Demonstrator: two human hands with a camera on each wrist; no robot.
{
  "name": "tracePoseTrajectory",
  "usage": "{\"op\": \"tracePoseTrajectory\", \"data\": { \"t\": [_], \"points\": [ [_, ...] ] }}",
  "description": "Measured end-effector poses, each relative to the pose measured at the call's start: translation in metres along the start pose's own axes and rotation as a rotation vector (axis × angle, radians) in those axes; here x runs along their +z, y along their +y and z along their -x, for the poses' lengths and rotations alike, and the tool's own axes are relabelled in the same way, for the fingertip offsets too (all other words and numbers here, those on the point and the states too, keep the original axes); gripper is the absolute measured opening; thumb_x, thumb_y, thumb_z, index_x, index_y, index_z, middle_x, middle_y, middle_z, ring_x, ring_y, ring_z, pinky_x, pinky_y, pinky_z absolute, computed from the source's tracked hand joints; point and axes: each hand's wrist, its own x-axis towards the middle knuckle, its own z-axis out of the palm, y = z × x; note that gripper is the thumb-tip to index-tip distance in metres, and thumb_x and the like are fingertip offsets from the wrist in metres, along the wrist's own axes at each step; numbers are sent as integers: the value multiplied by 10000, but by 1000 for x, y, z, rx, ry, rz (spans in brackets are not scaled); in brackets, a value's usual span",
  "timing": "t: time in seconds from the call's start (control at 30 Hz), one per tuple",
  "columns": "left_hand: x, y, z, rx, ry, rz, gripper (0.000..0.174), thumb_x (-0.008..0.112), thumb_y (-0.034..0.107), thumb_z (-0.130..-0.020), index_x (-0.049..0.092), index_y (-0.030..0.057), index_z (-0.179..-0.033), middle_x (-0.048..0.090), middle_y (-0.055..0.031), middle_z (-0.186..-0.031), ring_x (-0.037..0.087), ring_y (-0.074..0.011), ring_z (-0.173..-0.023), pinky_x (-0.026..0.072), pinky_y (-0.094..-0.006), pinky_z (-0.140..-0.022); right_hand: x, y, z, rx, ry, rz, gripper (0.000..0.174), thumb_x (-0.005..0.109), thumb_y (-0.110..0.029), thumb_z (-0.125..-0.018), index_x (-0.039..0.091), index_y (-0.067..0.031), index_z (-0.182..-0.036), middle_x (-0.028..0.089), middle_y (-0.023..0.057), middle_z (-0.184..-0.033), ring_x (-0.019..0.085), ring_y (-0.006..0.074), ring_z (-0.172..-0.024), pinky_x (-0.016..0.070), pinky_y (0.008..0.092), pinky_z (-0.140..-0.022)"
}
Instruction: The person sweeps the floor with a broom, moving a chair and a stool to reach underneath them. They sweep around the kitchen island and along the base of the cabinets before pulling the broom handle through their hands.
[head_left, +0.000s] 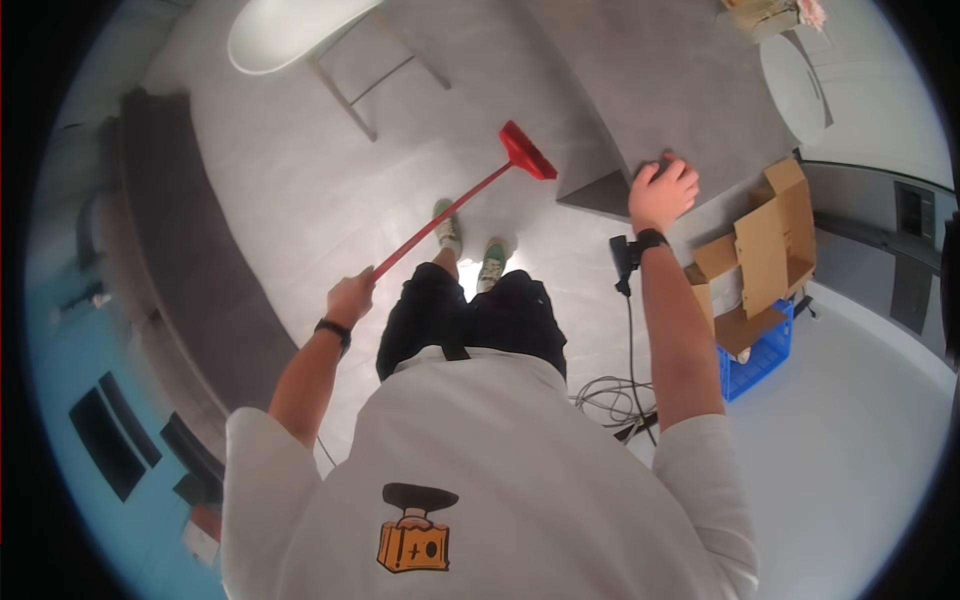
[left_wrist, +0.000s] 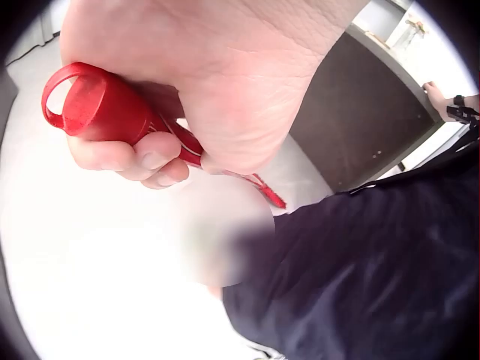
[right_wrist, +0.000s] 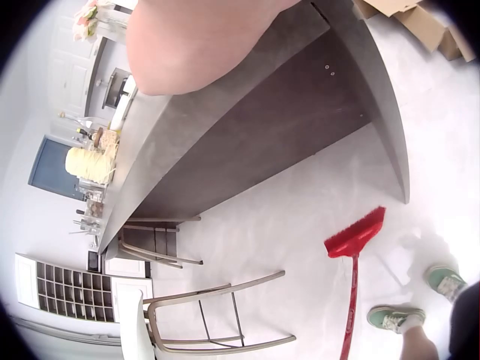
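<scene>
My left hand (head_left: 350,298) grips the upper end of a red broom's handle (head_left: 432,230). In the left wrist view, fingers curl round the red grip (left_wrist: 112,105), whose end has a hanging loop. The broom slants forward, and its red head (head_left: 527,152) is at the floor ahead of the feet. The right hand (head_left: 665,193) rests on the near corner of the grey counter (head_left: 690,90), fingers bent over its top, with a dark patch between them. In the right wrist view only the heel of that hand (right_wrist: 202,45) shows, above the countertop.
A white chair (head_left: 285,40) with metal legs stands ahead on the left. Open cardboard boxes (head_left: 765,250) and a blue crate (head_left: 755,360) are right of the counter. Coiled cable (head_left: 610,398) lies by the right leg. A long dark bench-like surface (head_left: 195,220) runs along the left.
</scene>
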Motion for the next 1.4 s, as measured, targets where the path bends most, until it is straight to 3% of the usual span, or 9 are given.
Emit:
{"op": "tracePoseTrajectory", "data": {
  "t": [0.3,0.47,0.63,0.9,1.1,1.13,1.23,1.3,1.4],
  "points": [
    [26,-107,186,-486,-137,66,386,512,363,-982,571,276,-1353,695,-148,-1126,655,-363,-1054,532,-487,-884,-1,-2,2,4,31,18,304,568,-270,-856,608,-146,-1131,527,119,-1218,484,353,-1152,391,490,-958],
    [41,-142,235,-482,-17,155,322,539,324,-979,642,234,-1271,708,-169,-1039,672,-377,-980,540,-476,-837,2,1,2,3,5,14,320,559,-305,-872,605,-163,-1155,524,114,-1237,496,365,-1144,403,508,-964],
    [11,-110,245,-441,54,176,305,548,306,-980,657,199,-1245,712,-172,-991,679,-375,-932,541,-473,-807,6,-2,5,-13,24,47,321,563,-289,-866,608,-158,-1155,520,114,-1233,494,362,-1133,407,495,-949],
    [31,-21,83,-285,191,409,338,569,346,-964,636,232,-1275,696,-173,-1072,654,-399,-999,535,-481,-845,6,4,3,-7,71,27,318,577,-295,-852,617,-171,-1141,546,126,-1211,519,367,-1110,429,503,-916],
    [1,65,-85,38,294,410,421,463,321,-994,561,116,-1349,670,-258,-1089,643,-438,-1019,533,-517,-857,3,5,1,-19,98,89,279,589,-281,-819,623,-172,-1074,566,109,-1146,542,356,-1069,445,503,-868],
    [-5,76,-114,44,265,426,436,465,322,-985,558,106,-1352,671,-260,-1089,656,-437,-991,536,-503,-864,3,6,1,-3,106,111,279,589,-281,-819,623,-172,-1074,566,109,-1146,542,356,-1069,445,503,-868],
    [-85,138,-125,-96,5,632,412,471,270,-962,583,83,-1312,701,-229,-912,703,-330,-688,580,-419,-638,4,8,1,-22,131,100,267,590,-271,-812,617,-167,-1057,558,103,-1139,530,348,-1076,434,492,-886],
    [-95,137,-141,-79,-91,574,362,477,231,-950,622,65,-1238,692,-213,-858,690,-289,-624,566,-395,-562,5,9,1,-37,138,56,272,593,-265,-812,614,-160,-1062,553,100,-1147,519,344,-1085,422,487,-903],
    [-73,107,-141,15,88,407,334,497,236,-944,646,60,-1185,696,-220,-846,690,-327,-644,556,-423,-584,5,9,1,-15,98,38,279,592,-254,-819,610,-150,-1077,546,101,-1164,498,339,-1126,403,485,-939]
  ]
}}
